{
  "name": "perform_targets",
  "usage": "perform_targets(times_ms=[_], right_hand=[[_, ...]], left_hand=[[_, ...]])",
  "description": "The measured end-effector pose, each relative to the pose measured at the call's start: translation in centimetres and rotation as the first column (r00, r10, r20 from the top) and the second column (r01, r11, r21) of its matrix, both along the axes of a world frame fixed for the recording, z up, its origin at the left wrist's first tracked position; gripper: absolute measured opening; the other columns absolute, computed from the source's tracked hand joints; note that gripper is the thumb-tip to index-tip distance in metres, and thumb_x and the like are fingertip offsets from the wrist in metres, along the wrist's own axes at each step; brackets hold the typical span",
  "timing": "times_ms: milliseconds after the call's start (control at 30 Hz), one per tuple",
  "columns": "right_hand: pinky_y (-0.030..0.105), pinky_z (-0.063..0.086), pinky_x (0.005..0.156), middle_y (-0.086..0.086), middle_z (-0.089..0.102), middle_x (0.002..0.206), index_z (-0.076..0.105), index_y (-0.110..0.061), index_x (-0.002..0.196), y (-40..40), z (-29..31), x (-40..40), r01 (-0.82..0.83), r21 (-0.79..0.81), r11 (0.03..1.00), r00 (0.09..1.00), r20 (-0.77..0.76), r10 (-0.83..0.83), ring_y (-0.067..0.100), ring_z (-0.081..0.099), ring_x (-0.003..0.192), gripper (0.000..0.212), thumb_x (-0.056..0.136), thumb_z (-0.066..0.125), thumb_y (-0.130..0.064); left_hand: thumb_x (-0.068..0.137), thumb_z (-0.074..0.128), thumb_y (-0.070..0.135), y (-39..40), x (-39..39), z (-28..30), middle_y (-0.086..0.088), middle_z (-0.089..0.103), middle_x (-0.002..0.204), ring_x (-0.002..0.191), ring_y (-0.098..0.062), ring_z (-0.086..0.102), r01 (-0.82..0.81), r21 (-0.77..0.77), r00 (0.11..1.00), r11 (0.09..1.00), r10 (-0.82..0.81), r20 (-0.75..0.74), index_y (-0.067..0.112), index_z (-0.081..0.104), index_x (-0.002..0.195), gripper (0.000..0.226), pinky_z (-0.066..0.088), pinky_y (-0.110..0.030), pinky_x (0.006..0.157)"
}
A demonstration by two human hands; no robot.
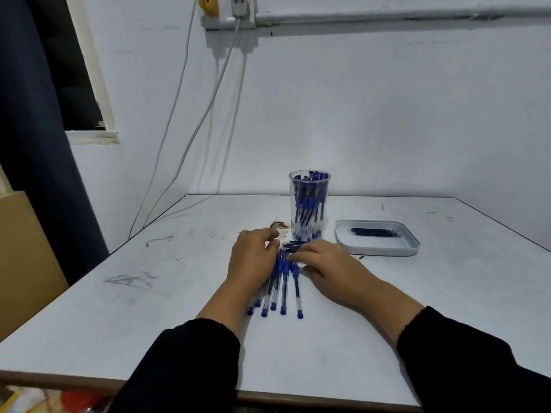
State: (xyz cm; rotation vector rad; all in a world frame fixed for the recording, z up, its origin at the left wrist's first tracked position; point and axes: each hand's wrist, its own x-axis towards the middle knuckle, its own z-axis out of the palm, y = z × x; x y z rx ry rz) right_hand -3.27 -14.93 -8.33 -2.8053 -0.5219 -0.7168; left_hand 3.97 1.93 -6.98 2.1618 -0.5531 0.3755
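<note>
Pens: loose fan of clear-barrel blue ones, flat on the counter, centre, a bit toward the near edge. End plugs point at the person, capped ends point away. Barrel print is too small to read.

One crosswise pen sits over the far end of the fan. It's blurred.

Left hand: on the left side of the fan, fingers curled, thumb and fingertips pinching the left end of the crosswise pen.

Right hand: on the right side, fingers bent over the other end and over the caps below. Gripping or just resting, can't tell. Black sleeves on both arms.

Glass jar: upright just behind the hands, packed with the same blue pens standing on end.

Tray: shallow, white, right of the jar and near the right hand, not touching either. Dark refills lie in it in a row.

Scorch mark: on the counter just left of the jar, beside the left fingertips. Grey scuffs further left.

On the wall: power strip with a yellow plug and a white adapter, no legible marking. Cables drop from it behind the counter's left corner.

Far left: dark curtain, cardboard below it.
</note>
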Motion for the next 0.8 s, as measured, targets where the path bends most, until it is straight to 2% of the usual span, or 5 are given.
perform_targets(times_ms=[267, 367, 533, 700, 800], right_hand=[[0.031, 0.045, 0.091, -0.004, 0.06, 0.117, 0.068, -0.027, 0.112, -1.7, -0.1, -1.4, 0.044, -0.014, 0.999, 0.998, -0.051, -0.045, 0.018, 0.053, 0.11, 0.023, 0.092, 0.062, -0.017], [0.03, 0.044, 0.093, -0.006, 0.056, 0.125, 0.064, -0.029, 0.12, -2.0, -0.1, -1.9, 0.074, -0.005, 0.997, 0.996, -0.057, -0.075, 0.017, 0.051, 0.114, 0.029, 0.093, 0.06, -0.017], [0.034, 0.04, 0.092, 0.001, 0.055, 0.134, 0.065, -0.036, 0.121, -1.3, -0.3, -1.6, 0.058, -0.121, 0.991, 0.998, -0.03, -0.062, 0.023, 0.05, 0.12, 0.032, 0.092, 0.063, -0.021], [0.029, 0.037, 0.09, -0.004, 0.058, 0.125, 0.069, -0.031, 0.105, -1.6, -0.1, -1.8, 0.072, -0.074, 0.995, 0.996, -0.039, -0.075, 0.018, 0.05, 0.115, 0.014, 0.093, 0.061, -0.028], [0.027, 0.036, 0.092, -0.015, 0.058, 0.115, 0.065, -0.031, 0.103, -2.0, 0.2, -1.9, 0.079, -0.007, 0.997, 0.992, -0.096, -0.079, 0.009, 0.047, 0.111, 0.011, 0.093, 0.06, -0.03]], left_hand=[[0.094, 0.054, 0.02, 0.3, -2.6, 0.1, -0.003, 0.063, 0.117, 0.118, -0.02, 0.047, 0.01, 0.046, 0.998, 0.999, -0.012, 0.059, 0.019, 0.065, 0.119, 0.027, 0.039, -0.039, 0.1], [0.094, 0.054, 0.018, 0.2, -3.0, 0.2, -0.005, 0.063, 0.117, 0.117, -0.022, 0.049, -0.001, 0.042, 0.997, 0.999, -0.003, 0.077, 0.019, 0.065, 0.118, 0.027, 0.039, -0.04, 0.1], [0.093, 0.054, 0.019, 0.3, -3.0, 0.1, -0.003, 0.064, 0.116, 0.116, -0.022, 0.05, -0.016, 0.049, 0.997, 0.999, 0.012, 0.083, 0.019, 0.066, 0.117, 0.027, 0.04, -0.04, 0.099], [0.093, 0.055, 0.019, 0.2, -3.0, 0.2, -0.001, 0.064, 0.115, 0.115, -0.021, 0.05, 0.006, 0.042, 0.996, 0.999, -0.01, 0.084, 0.019, 0.067, 0.114, 0.025, 0.039, -0.041, 0.099], [0.093, 0.056, 0.03, 0.3, -3.2, 0.4, 0.004, 0.067, 0.101, 0.105, -0.016, 0.055, 0.061, -0.044, 0.998, 0.997, -0.06, 0.03, 0.022, 0.072, 0.101, 0.02, 0.043, -0.037, 0.093]])
